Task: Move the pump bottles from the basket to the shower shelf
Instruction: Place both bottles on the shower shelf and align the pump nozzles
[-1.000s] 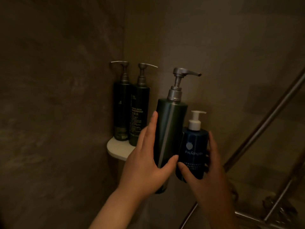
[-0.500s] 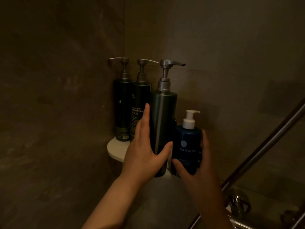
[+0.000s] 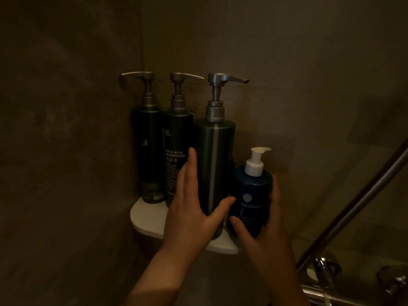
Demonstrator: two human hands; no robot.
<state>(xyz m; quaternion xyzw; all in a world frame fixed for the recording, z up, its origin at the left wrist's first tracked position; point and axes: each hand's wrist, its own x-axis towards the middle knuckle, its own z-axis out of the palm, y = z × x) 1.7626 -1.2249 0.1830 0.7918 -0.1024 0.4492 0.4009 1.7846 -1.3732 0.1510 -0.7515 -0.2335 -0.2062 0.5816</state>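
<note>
Head view showed the green bottle (image 3: 215,173) standing upright at centre frame on the white corner shelf (image 3: 145,219), third in a row and close against the shampoo (image 3: 176,155) on its left. The left hand (image 3: 189,219) lay straight-fingered along the green bottle's left side with its thumb across the lower front, steadying more than gripping. Just to the right, the shorter blue bottle (image 3: 251,202) sat at the shelf's narrow right tip. The right hand (image 3: 269,239) was wrapped round it, thumb in front and fingers behind. That hand hid the base, so I could not tell whether it bore fully on the shelf. A fourth dark bottle (image 3: 148,151) stood furthest left against the wall. A steel rail (image 3: 353,217) slanted up the right of the frame above a tap (image 3: 320,270).

The worry, to my eye, was room. The shelf tapered where the blue bottle was. Let go with part of its base over the edge, it could tip off toward the tap. A nudge as the left hand came away could also rock the tall green bottle into its neighbours.
</note>
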